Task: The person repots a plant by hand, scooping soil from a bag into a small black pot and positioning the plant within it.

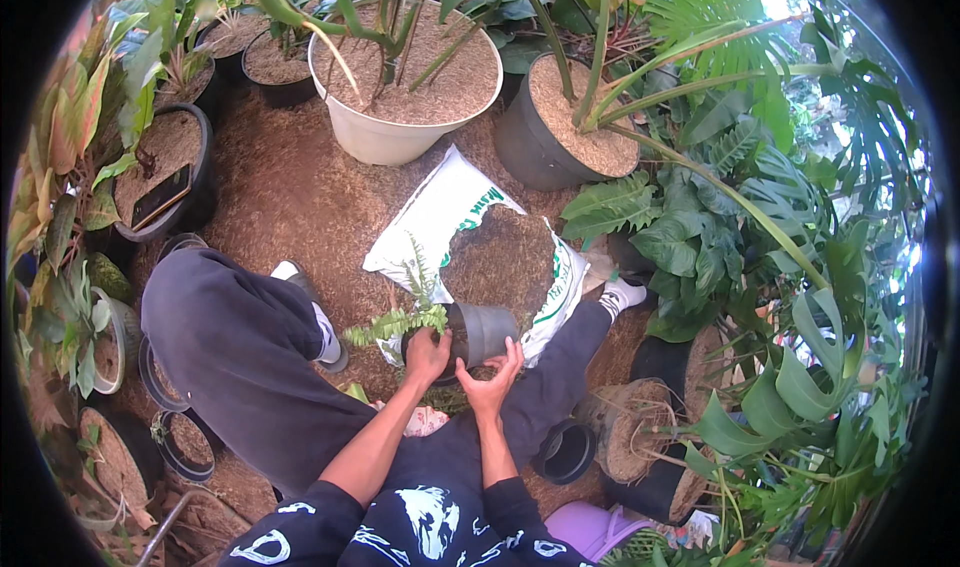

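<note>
A grey plastic plant pot (484,331) lies tipped on its side in front of me, a green fern (405,321) leaning out of its left end. My left hand (428,355) is closed at that end, gripping the rim near the fern's base; its fingertips are partly hidden. Cupped around the lower right side of the pot is my right hand (490,375), thumb and fingers against the wall. Just beyond the pot lies a white sack (440,207), opened wide, with dark brown soil (505,262) in it.
A big white pot (410,137) and a black pot (525,147) with large plants stand beyond the sack. A phone (162,197) rests on a pot at left. An empty black pot (566,452) and a purple container (590,529) sit at lower right. Broad leaves crowd the right.
</note>
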